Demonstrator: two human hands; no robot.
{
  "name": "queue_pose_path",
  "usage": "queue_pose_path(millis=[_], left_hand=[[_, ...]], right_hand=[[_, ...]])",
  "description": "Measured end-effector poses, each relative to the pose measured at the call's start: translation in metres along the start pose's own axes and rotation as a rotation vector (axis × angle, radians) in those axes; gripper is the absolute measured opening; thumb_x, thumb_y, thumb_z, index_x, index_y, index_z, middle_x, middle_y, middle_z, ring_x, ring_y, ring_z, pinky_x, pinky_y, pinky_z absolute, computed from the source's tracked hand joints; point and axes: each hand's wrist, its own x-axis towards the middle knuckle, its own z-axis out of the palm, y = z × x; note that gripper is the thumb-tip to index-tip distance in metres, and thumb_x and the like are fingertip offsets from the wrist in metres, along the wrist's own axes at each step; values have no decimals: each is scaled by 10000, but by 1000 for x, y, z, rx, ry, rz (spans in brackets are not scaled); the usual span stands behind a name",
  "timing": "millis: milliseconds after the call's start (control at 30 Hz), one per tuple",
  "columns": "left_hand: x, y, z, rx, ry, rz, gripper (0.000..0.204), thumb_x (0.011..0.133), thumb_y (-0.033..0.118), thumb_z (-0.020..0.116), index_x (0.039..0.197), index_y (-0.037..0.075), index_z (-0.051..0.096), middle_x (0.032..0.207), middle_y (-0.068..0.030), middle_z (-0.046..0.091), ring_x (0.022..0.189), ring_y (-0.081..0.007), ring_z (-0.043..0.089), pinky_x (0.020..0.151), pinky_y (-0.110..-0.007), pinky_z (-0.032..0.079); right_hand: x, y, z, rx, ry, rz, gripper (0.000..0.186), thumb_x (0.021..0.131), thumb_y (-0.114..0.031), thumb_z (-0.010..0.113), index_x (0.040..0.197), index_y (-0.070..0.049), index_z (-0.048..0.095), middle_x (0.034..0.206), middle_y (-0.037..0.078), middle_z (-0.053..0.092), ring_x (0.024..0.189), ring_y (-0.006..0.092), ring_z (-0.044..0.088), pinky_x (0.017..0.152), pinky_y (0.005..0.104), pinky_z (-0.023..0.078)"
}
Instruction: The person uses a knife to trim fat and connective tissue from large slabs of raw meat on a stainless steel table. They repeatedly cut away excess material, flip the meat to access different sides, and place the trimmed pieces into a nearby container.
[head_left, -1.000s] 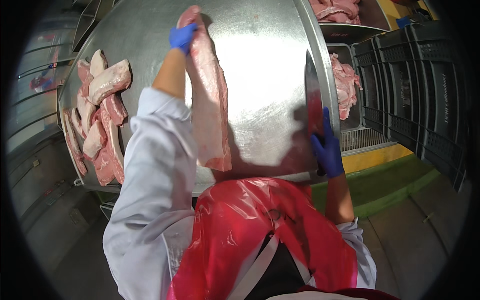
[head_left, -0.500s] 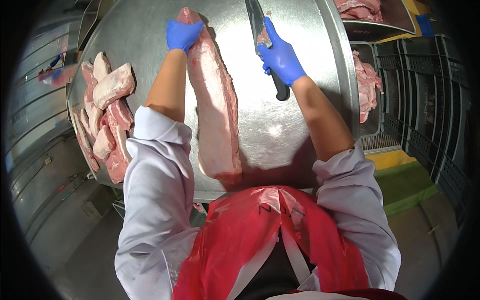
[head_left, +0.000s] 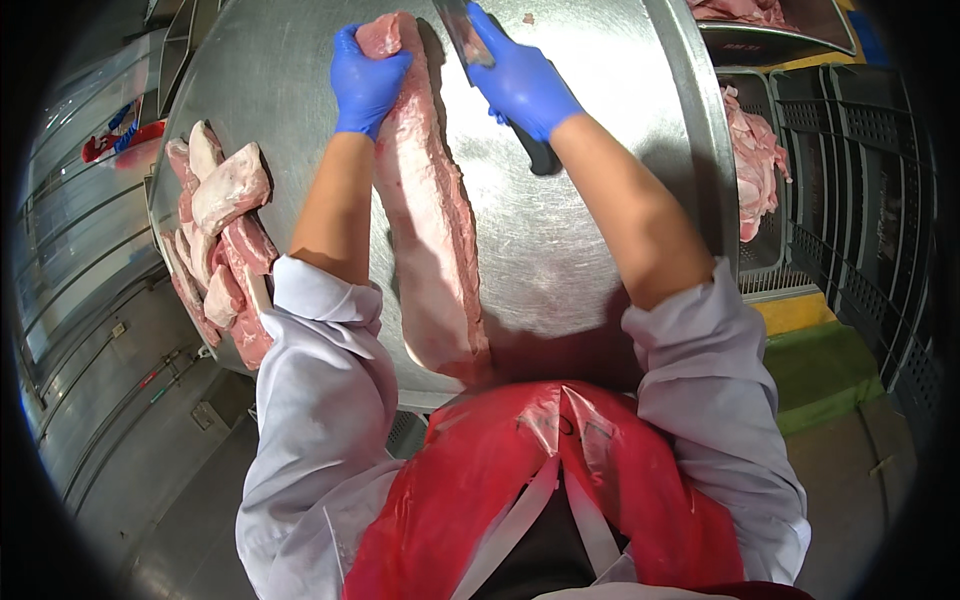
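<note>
On the steel surface (head_left: pixel 570 240), a pork loin (head_left: pixel 430 220) lies lengthwise; left hand (head_left: pixel 370 85) curls round its far end, apparently steadying it. Right hand (head_left: pixel 522 85) is wrapped round a knife (head_left: pixel 463 35), one finger extended alongside the blade, probably for control.

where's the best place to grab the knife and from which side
Probably by its black handle, from the near right side, where the right hand already holds it. The handle's butt end points back toward the person and slightly right, while the blade runs away toward the picture's top edge, so this approach should keep fingers off the edge.
</note>
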Motion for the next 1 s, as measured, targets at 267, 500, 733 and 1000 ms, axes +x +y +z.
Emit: queue_pose_path(millis=[267, 500, 733, 1000], left_hand=[[-4, 10, 4, 26, 57, 66, 684, 659, 256, 855, 1209, -27, 562, 1117, -234, 692, 1028, -362, 692, 918, -429, 549], [-6, 4, 7, -73, 165, 13, 666, 667, 226, 855, 1207, -27, 560, 1124, -199, 672, 1032, -311, 670, 926, -402, 537], [15, -77, -11, -566, 148, -245, 543, 751, 130, 734, 1240, -47, 575, 1111, -124, 661, 983, -249, 650, 912, -376, 531], [-11, -129, -30, -1015, 87, -476, 426, 809, 111, 596, 1212, -25, 607, 1106, -104, 635, 1028, -223, 619, 952, -355, 502]], right_hand=[[74, -31, 15, -195, -157, 53, 681, 981, -156, 483, 1626, -155, 266, 1128, 157, 727, 660, 229, 699, 607, 349, 601], [8, -10, 21, -185, -359, 127, 574, 1063, -269, 386, 1617, -220, 248, 876, 211, 691, 620, 235, 651, 573, 362, 573], [-147, 37, 32, -489, -185, -265, 707, 968, -104, 479, 1624, -117, 217, 870, 228, 723, 682, 368, 704, 650, 484, 572], [-176, 34, 1, -165, -65, -54, 703, 1004, -144, 506, 1628, -125, 183, 835, 269, 665, 676, 457, 642, 670, 523, 544]])
